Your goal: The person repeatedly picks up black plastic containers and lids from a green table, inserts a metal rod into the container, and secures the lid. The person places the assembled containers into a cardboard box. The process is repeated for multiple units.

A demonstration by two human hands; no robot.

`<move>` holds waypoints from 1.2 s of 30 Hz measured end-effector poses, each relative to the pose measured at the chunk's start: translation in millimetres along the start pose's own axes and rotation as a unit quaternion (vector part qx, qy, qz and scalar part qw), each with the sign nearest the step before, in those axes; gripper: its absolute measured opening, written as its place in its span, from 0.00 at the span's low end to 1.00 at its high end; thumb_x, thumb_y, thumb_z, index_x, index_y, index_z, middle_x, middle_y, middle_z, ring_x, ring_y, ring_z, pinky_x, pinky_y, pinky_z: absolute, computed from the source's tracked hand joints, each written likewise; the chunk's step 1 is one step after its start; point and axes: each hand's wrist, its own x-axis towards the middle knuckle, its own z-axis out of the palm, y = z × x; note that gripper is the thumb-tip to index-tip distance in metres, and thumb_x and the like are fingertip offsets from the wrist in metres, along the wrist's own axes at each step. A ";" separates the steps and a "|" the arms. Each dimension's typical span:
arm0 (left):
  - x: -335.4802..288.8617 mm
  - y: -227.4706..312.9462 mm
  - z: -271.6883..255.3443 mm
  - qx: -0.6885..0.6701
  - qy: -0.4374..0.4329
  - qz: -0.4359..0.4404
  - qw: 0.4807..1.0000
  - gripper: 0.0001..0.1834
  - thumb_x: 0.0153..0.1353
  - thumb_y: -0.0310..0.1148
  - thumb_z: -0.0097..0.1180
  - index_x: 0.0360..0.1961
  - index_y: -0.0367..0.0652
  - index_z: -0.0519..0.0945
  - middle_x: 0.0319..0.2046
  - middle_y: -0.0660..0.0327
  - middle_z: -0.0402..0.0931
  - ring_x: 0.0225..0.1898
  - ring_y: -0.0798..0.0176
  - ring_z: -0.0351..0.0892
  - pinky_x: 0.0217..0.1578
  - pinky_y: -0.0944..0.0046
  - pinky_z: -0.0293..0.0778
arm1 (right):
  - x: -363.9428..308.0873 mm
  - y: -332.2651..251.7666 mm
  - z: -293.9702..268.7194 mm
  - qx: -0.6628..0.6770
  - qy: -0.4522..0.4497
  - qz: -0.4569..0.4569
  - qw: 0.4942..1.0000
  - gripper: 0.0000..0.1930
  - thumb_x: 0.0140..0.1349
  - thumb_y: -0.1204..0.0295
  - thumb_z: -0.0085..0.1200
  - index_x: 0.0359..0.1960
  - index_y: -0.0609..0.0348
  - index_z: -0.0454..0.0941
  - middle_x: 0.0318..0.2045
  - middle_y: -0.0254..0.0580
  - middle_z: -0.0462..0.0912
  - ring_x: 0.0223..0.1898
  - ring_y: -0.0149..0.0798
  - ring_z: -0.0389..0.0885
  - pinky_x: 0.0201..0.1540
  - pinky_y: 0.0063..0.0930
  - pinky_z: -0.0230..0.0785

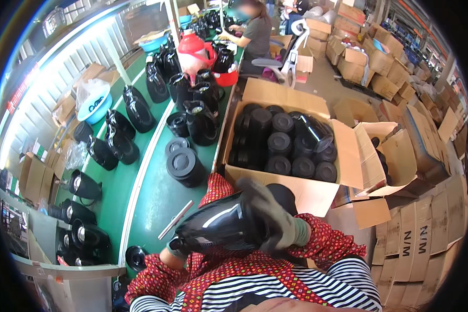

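Note:
Held sideways in front of my body is a glossy black jug (216, 223), its narrow end to the left and its wide end to the right. My left hand (177, 250) grips the narrow end, with most of its fingers hidden by the jug. Wrapped over the wide end is my right hand (271, 214), in a grey-and-dark work glove. A round black part (282, 196) shows just beyond that glove; I cannot tell whether it is joined to the jug. On the green bench, a thin metal bar (175, 220) lies close by the jug, and a black round base (185, 167) stands farther off.
A green bench (153, 208) with a white line carries several black jugs (138, 112) and a red-and-white container (193, 54). To the right, an open carton (301, 190) holds many round black parts. Stacked cartons (421, 234) stand at the right. Another person (257, 36) works farther along.

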 end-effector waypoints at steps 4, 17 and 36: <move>11.7 -15.8 44.3 0.159 -0.102 0.060 0.980 0.29 0.81 0.35 0.48 0.78 0.42 0.61 0.75 0.51 0.65 0.75 0.54 0.67 0.74 0.54 0.68 | 11.2 -25.6 -8.6 -0.139 -0.107 -0.036 0.984 0.48 0.51 0.48 0.75 0.73 0.55 0.71 0.76 0.67 0.57 0.76 0.72 0.56 0.75 0.64 0.53; 13.9 45.7 82.2 0.422 0.028 0.200 0.884 0.29 0.74 0.40 0.57 0.69 0.32 0.74 0.64 0.46 0.79 0.64 0.51 0.81 0.65 0.50 0.78 | -46.5 -7.8 12.2 0.196 0.310 0.204 0.908 0.27 0.77 0.64 0.48 0.72 0.66 0.67 0.64 0.46 0.78 0.62 0.36 0.79 0.67 0.32 0.71; -6.0 73.0 161.4 0.649 0.006 0.301 0.699 0.56 0.45 0.41 0.84 0.75 0.41 0.69 0.74 0.41 0.64 0.78 0.34 0.59 0.75 0.40 0.57 | -75.3 69.5 11.9 0.530 0.183 0.307 0.769 0.36 0.77 0.50 0.47 0.78 0.61 0.59 0.73 0.58 0.68 0.72 0.53 0.72 0.75 0.50 0.69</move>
